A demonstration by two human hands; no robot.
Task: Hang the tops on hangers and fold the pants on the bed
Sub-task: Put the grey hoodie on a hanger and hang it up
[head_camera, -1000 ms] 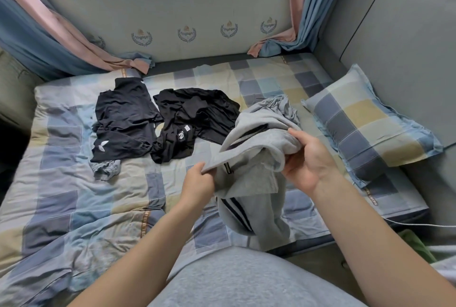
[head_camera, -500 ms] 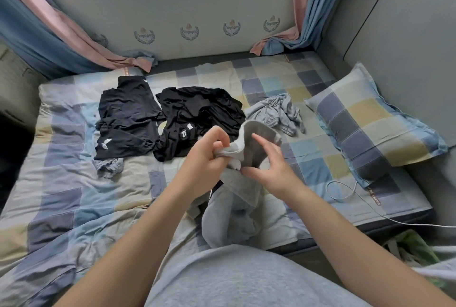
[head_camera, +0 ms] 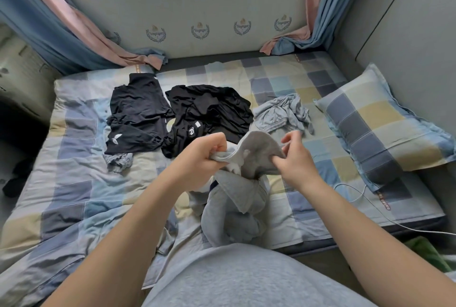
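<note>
I hold up grey pants (head_camera: pixel 246 183) over the near middle of the checked bed (head_camera: pixel 74 183). My left hand (head_camera: pixel 199 156) grips the waistband's left side. My right hand (head_camera: pixel 293 158) pinches its right side with thumb and fingers, other fingers spread. The legs hang bunched down to the bed's front edge. Two black tops lie farther back: one flat at the left (head_camera: pixel 138 114), one crumpled in the centre (head_camera: pixel 209 112). A light blue-grey garment (head_camera: pixel 283 114) lies crumpled behind my right hand.
A checked pillow (head_camera: pixel 385 129) leans at the right against the padded wall. A white cable (head_camera: pixel 370 203) runs across the bed's right front corner. A small grey cloth (head_camera: pixel 118 161) peeks out under the left black top. Curtains hang at both back corners.
I lifted the grey pants off the blue-grey garment and drew them toward me. Both hands moved close together onto the waistband, and the legs now hang lower.
</note>
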